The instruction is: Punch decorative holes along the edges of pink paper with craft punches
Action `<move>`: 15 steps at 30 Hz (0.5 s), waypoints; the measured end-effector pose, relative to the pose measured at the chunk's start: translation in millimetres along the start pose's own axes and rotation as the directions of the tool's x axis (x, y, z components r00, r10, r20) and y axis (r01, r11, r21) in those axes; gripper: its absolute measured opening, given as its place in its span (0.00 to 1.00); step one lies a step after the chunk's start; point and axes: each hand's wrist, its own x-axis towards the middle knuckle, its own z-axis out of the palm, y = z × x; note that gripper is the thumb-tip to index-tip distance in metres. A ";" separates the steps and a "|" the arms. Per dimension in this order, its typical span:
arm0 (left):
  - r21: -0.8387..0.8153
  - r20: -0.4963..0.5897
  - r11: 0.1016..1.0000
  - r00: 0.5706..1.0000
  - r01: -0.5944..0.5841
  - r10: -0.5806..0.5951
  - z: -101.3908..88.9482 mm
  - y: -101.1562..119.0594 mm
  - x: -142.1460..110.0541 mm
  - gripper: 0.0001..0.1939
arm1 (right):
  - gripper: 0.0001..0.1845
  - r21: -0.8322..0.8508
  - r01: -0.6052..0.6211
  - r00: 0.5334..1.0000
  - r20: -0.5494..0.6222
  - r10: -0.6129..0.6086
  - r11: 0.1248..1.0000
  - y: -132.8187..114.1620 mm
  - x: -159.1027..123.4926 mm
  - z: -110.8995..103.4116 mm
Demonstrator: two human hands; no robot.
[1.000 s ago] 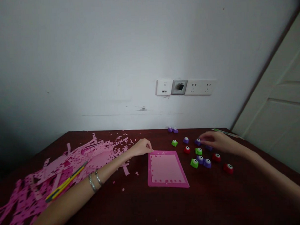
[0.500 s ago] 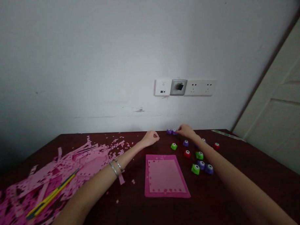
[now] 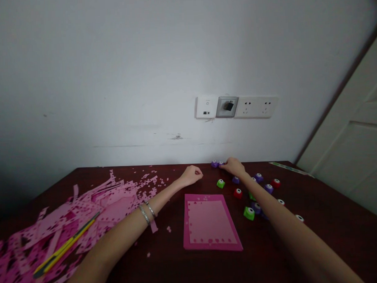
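Observation:
At the table's far edge my right hand (image 3: 234, 166) reaches out, its fingertips closed on a small purple craft paper punch (image 3: 220, 163) with a white top. Touching that punch on its left is another purple punch (image 3: 214, 163). My left hand (image 3: 191, 175) is curled with thumb and finger pinched together, above the table behind the card; anything between its fingertips is too small or hidden to make out. In front of both hands lies a dark pink card (image 3: 185, 224) with a paler pink sheet (image 3: 210, 221) on it, small punched shapes along its borders.
Several punches stand to the card's right, among them a green punch (image 3: 221, 183) and a red punch (image 3: 237, 193); my right forearm partly covers others. Pink paper scraps (image 3: 116, 202) heap on the left, with a yellow cutter knife (image 3: 66, 245) on them. A wall (image 3: 143, 77) stands behind.
My right hand has moved from the punches on the right to the purple pair at the far edge. My left hand has left the card's top corner and shifted back and right.

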 end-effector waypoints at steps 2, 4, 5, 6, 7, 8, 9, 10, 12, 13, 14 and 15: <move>-0.005 0.005 1.000 1.000 -0.002 0.002 0.7 0.2 -0.5 0.09 | 0.20 0.013 -0.021 1.000 0.001 0.021 1.000 -0.8 -0.3 0.7; -0.010 0.016 1.000 1.000 -0.007 0.007 1.4 1.3 -0.9 0.10 | 0.20 0.028 -0.044 0.999 -0.007 0.044 0.999 -2.0 -0.4 1.6; -0.013 0.020 1.000 1.000 -0.012 0.012 1.6 2.2 -1.1 0.10 | 0.20 0.035 -0.054 0.998 -0.016 0.055 0.998 -2.7 -0.5 2.2; -0.018 0.025 1.000 1.000 -0.018 0.018 1.7 3.2 -1.2 0.10 | 0.20 0.044 -0.062 0.998 -0.025 0.063 0.997 -3.1 -0.6 2.8; -0.022 0.027 0.999 0.999 -0.025 0.025 1.6 4.3 -1.3 0.10 | 0.20 0.053 -0.067 0.997 -0.033 0.068 0.996 -3.4 -0.6 3.4; -0.026 0.027 0.999 0.999 -0.032 0.033 1.2 5.6 -1.3 0.10 | 0.21 0.060 -0.068 0.997 -0.040 0.071 0.996 -3.2 -0.6 4.0; -0.031 0.026 0.999 0.999 -0.040 0.040 0.7 7.0 -1.4 0.11 | 0.21 0.070 -0.068 0.997 -0.042 0.071 0.995 -2.5 -0.5 4.5; -0.034 0.023 0.998 0.999 -0.046 0.047 -0.1 8.5 -1.4 0.12 | 0.21 0.082 -0.066 0.997 -0.042 0.070 0.994 -1.3 -0.2 4.7; -0.037 0.017 0.998 0.998 -0.052 0.053 -2.4 11.3 -1.5 0.16 | 0.20 0.110 -0.058 0.997 -0.036 0.062 0.992 2.4 0.8 3.9; -0.036 0.018 0.998 0.999 -0.051 0.052 -3.8 12.5 -1.5 0.18 | 0.20 0.129 -0.045 0.998 -0.034 0.050 0.991 4.4 1.4 2.5; -0.036 0.021 0.998 0.999 -0.047 0.048 -5.2 13.6 -1.2 0.20 | 0.21 0.149 -0.028 0.999 -0.033 0.034 0.988 6.2 1.8 0.2; -0.039 0.023 0.998 0.999 -0.045 0.046 -6.8 14.5 -0.8 0.21 | 0.21 0.169 -0.007 0.999 -0.037 0.014 0.986 7.4 2.0 -3.1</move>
